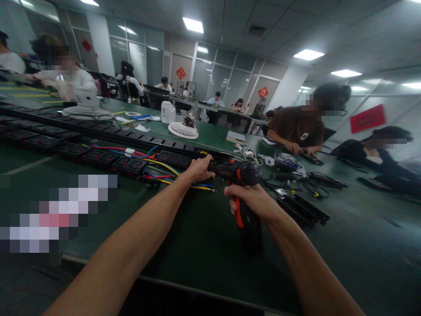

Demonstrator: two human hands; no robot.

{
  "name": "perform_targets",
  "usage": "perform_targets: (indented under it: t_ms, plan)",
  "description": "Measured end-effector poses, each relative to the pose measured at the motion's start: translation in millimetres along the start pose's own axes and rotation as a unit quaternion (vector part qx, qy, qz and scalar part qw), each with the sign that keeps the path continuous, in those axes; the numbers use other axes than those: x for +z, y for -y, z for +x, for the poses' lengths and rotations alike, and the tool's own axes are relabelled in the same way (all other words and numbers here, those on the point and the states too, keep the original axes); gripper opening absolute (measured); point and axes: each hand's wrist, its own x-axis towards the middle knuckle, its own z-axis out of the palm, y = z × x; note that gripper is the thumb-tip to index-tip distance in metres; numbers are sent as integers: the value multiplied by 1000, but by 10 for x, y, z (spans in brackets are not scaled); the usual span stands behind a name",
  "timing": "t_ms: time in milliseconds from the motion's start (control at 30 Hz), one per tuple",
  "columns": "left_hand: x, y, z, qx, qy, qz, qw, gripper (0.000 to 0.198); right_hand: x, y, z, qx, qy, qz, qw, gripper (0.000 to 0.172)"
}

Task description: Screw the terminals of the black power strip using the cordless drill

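Observation:
My right hand [251, 199] is wrapped round the grip of a black and orange cordless drill [238, 172], its nose pointing left. Just ahead of that nose, my left hand [200, 169] is closed at the end of a black power strip [173, 158]; what its fingers pinch is dark and partly hidden. Red, blue and yellow wires [164, 166] run loose out of the strip's open housing, and some bare ends lie below my left wrist. A white connector block [130, 152] sits among the wires.
Behind the strips stand a white fan [183, 129] and a white plastic jug [168, 112]. To the right lie black channel pieces [302, 210], cables [317, 182] and a bag of parts [289, 163]. A co-worker [296, 127] works across the green table [204, 245].

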Motion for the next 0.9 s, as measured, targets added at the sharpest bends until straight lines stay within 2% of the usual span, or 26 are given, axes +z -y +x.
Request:
perform_targets:
  t_ms: [267,900]
  plan:
    - [-15,-17,3,-12,9,9,1000,58,-9,-20,15,-4,1,7,1000,18]
    - [-33,-4,6,-6,21,-3,1000,54,-12,-20,8,-11,9,2,1000,17]
